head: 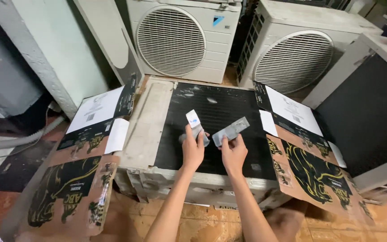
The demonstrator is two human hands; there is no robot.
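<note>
My left hand (192, 150) grips a small white-and-grey block with a blue mark (194, 122), held upright over the black finned face of an air-conditioner unit (218, 112) lying flat. My right hand (234, 152) pinches one end of a flat grey strip-like piece (231, 130) that points up and to the right. The two held pieces are close together but apart, both above the black grille near its front half.
Flattened printed cardboard (72, 179) lies left and more cardboard (314, 166) lies right of the unit. Two upright outdoor units with round fan grilles (171, 40) (292, 60) stand behind. A dark-faced unit (368, 112) leans at right. A grey hose (19, 139) lies left.
</note>
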